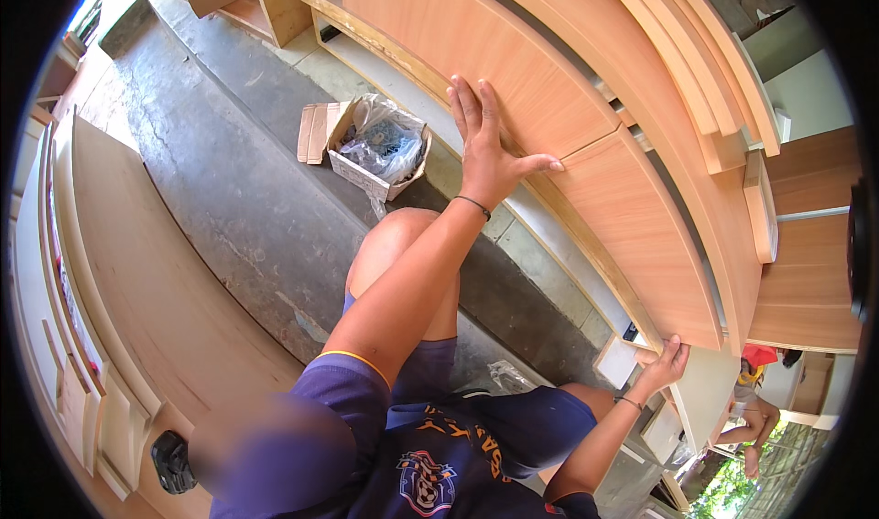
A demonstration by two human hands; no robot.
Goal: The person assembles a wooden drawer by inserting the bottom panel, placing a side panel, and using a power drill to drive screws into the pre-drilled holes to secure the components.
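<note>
The left hand [490, 148] lay flat and open, fingers spread, palm pressed against the face of a light wooden cabinet door [513, 70]; its thumb pointed along the seam where a second door panel [641, 235] began; the right hand [661, 365] curled its fingers around that second panel's lower corner, gripping the edge. Below the left wrist, the person's bare knee [394, 244] rose over the concrete floor [238, 199]; beyond the left hand's fingertips side, a small cardboard box [371, 148] holding a plastic bag sat on the floor.
</note>
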